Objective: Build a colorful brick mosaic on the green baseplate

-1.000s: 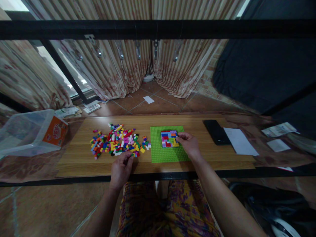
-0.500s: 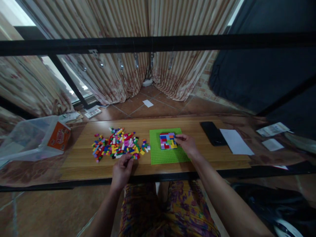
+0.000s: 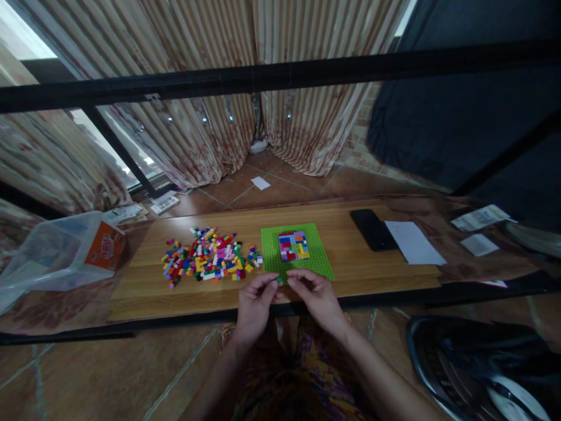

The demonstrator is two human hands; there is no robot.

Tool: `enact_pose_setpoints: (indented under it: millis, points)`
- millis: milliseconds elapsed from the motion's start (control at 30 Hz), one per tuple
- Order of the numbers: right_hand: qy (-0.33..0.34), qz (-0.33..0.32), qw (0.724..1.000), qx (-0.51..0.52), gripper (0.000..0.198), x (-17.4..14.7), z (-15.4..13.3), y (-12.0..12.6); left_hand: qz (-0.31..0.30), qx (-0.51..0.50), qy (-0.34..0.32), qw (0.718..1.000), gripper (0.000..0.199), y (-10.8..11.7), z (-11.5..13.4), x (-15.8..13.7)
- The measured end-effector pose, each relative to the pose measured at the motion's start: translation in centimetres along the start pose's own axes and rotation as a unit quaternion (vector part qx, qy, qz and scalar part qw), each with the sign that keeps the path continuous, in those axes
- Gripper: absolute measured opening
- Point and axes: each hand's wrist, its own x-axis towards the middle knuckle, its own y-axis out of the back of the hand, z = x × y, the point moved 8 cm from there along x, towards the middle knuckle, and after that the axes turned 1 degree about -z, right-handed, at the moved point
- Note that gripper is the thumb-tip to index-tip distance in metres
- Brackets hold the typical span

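Between the thumb and forefinger of my left hand (image 3: 256, 298) is a small green toy brick (image 3: 279, 280), just in front of the green baseplate (image 3: 322, 266). My right hand (image 3: 318, 295) faces it from the right, thumb and fingers pinched closed. Whatever lies in that pinch, if anything, is hidden. On the baseplate, beyond both hands, sits a square block of multicoloured bricks (image 3: 293, 246) joined together. A spread-out heap of loose bricks (image 3: 219, 254) lies to the left of the plate.
A black phone-like slab (image 3: 373, 230) and a white sheet (image 3: 414, 242) lie on the right of the wooden board (image 3: 175, 301). At the far left stands a clear plastic bin (image 3: 65, 245) with an orange label. A dark bar (image 3: 272, 76) crosses beyond the table.
My right hand has left the brick block and come down toward me. My left hand has moved right from the heap with a green brick. The hands now nearly meet.
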Motion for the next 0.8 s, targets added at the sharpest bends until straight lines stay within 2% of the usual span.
enact_pose_setpoints:
  millis: [167, 333, 433, 500, 567, 633, 800]
  points:
    - [0.017, 0.024, 0.999, 0.028, 0.017, -0.5, -0.4, 0.2, 0.006, -0.023, -0.004, 1.0, 0.026, -1.7, 0.3, 0.0]
    - [0.045, 0.064, 0.997, -0.013, 0.012, -0.9, -0.8, 1.2, 0.013, -0.012, -0.008, 1.0, 0.026, -2.6, -0.3, 0.3]
    - [0.039, 0.09, 0.994, -0.043, 0.015, -0.1, -0.2, 2.7, 0.018, 0.01, -0.015, 1.0, 0.031, -3.0, -0.8, 0.5]
    - [0.034, 0.133, 0.989, -0.061, 0.019, 1.1, 0.6, 4.5, 0.022, 0.026, -0.017, 0.999, 0.034, -2.7, -1.2, 0.6]
    - [0.028, 0.177, 0.98, -0.089, 0.025, 2.6, 1.3, 6.4, 0.023, 0.047, -0.015, 0.999, 0.032, -2.0, -1.7, 0.6]
    - [0.027, 0.19, 0.973, -0.126, 0.027, 4.3, 1.7, 7.6, 0.024, 0.077, -0.017, 0.997, 0.029, -0.7, -2.1, 0.6]
    - [0.024, 0.184, 0.967, -0.176, 0.026, 7.0, 2.3, 8.0, 0.057, 0.168, -0.058, 0.982, 0.023, 4.1, -1.9, 0.3]
